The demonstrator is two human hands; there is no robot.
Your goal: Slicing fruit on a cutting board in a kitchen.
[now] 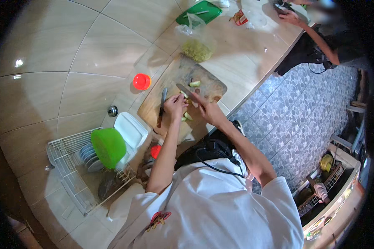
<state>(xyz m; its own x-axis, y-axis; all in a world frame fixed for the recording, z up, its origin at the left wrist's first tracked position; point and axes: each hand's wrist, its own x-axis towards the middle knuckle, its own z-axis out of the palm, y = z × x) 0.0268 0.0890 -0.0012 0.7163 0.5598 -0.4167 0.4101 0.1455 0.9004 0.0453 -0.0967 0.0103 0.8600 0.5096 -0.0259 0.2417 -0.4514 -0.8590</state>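
My right hand (211, 112) grips the handle of a kitchen knife (185, 89), its blade pointing up and left over a worn wooden cutting board (165, 74). At the blade, the bent fingers of my left hand (175, 107) pinch a pale green vegetable piece (183, 93), partly hidden by fingers and knife. Another green wedge (194, 83) lies on the board beyond the blade. Closer to me, cut wedges (188, 116) rest between my wrists. A second knife (162, 107) with a brown handle lies just left of my left hand.
A clear bag of chopped greenish food (197, 49) stands behind the board, near a green tray (205, 12). Left are an orange-red cup (141, 81) and a wire dish rack (81, 190) with a green basin (108, 147). Another person's hand (291, 18) works at the counter's far end.
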